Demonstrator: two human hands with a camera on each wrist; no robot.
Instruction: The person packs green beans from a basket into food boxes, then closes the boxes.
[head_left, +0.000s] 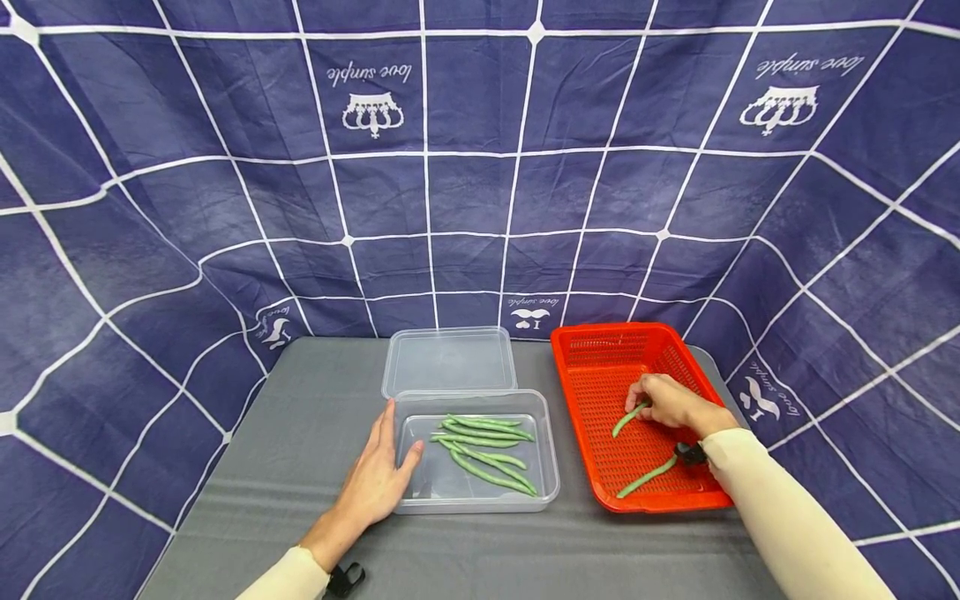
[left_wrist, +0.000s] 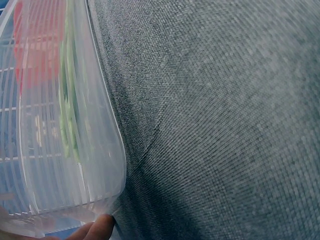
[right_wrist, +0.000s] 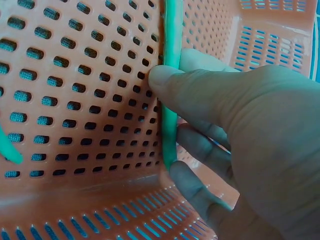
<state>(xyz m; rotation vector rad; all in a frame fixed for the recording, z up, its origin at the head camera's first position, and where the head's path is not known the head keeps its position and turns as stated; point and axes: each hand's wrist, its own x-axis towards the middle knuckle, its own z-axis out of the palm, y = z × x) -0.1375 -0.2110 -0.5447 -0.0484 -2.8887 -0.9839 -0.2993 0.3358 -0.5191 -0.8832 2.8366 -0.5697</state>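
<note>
Inside a red plastic basket (head_left: 585, 417), my right hand (head_left: 667, 402) pinches a green bean (head_left: 628, 420) between thumb and fingers; the right wrist view shows the held bean (right_wrist: 170, 125) close up. Another bean (head_left: 647, 478) lies on the basket floor, nearer the front. My left hand (head_left: 378, 467) rests against the left side of a clear plastic container (head_left: 551, 450), its fingers fairly straight along the rim. Several green beans (head_left: 487, 454) lie in that container. Fingertips (left_wrist: 103, 226) touch the container's wall (left_wrist: 107, 170) in the left wrist view.
A clear flat lid (head_left: 450, 358) lies on the grey cloth-covered table (head_left: 315, 417) behind the container. Blue cloth (head_left: 480, 192) with white lines hangs along the back and both sides. The basket stands to the right of the container, with a gap between them.
</note>
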